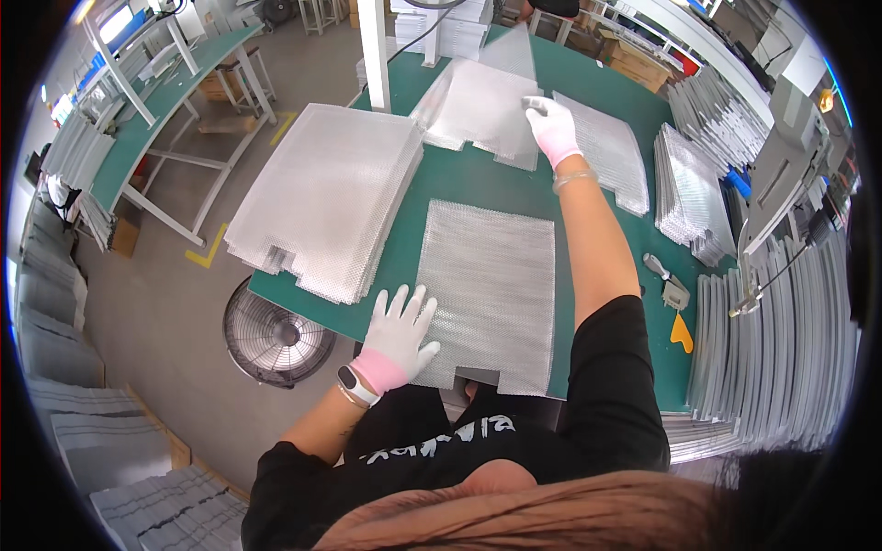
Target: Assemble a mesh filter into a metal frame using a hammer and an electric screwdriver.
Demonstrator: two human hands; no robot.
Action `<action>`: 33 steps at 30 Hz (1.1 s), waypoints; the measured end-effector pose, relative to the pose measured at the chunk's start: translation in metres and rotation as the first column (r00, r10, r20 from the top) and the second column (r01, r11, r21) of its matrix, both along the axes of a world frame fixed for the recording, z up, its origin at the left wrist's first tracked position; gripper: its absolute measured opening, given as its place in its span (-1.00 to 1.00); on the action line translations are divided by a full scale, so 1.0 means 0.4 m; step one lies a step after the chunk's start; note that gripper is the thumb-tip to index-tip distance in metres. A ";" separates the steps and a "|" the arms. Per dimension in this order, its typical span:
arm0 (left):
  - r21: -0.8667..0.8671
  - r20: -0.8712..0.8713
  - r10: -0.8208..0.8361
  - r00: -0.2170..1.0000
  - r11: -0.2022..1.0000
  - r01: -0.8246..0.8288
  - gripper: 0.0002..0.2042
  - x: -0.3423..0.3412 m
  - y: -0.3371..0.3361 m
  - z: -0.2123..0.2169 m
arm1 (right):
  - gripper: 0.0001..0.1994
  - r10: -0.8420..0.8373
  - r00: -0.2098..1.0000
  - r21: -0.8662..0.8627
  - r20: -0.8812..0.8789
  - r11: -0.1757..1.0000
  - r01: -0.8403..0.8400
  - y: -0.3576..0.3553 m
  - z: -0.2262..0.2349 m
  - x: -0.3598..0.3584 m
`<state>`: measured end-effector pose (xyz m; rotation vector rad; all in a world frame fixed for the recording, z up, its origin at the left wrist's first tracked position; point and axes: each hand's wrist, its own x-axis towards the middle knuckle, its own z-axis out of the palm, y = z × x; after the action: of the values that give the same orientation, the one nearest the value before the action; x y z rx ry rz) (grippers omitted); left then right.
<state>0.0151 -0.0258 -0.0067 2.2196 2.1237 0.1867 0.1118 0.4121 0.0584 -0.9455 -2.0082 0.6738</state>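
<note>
A silver-grey mesh sheet [490, 294] with a notch in its near edge lies flat in front of me on the green table. My left hand [397, 335], in a white glove with a pink cuff, rests with spread fingers on its left edge. Stretched out to the far side, my right hand [554, 129] wears a matching glove. Its fingers are pinched together beside a loose pile of pale mesh sheets [478, 101]; what they hold is too small to tell. Right of that hand lies another stack of mesh sheets [606, 147].
A tall stack of mesh sheets [322, 193] overhangs the table's left edge. At right lie a scraper [669, 283], a yellow heart-shaped piece [681, 333] and more stacked panels [772, 340]. A grey machine arm [781, 174] stands there. A floor fan [280, 335] is at lower left.
</note>
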 end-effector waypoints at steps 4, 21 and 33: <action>-0.022 -0.006 0.037 0.999 0.999 -0.037 -0.28 0.008 0.002 0.001 | -0.74 -0.018 0.988 0.121 -0.153 0.992 0.037 -0.036 0.000 -0.002; 0.007 -0.008 0.074 0.997 0.997 -0.074 -0.25 0.002 0.022 -0.027 | -0.72 -0.051 0.857 -0.069 -0.513 0.997 0.018 -0.211 0.085 0.180; 0.304 0.766 -0.161 0.623 0.944 -0.130 -0.43 -0.032 -0.018 0.032 | -0.74 -0.198 0.763 -0.601 -0.616 0.744 -0.293 -0.793 -0.084 0.511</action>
<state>0.0024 -0.0331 0.0062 1.7348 1.6151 1.3411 0.3161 0.0949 0.0248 -0.8642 -1.1402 1.5959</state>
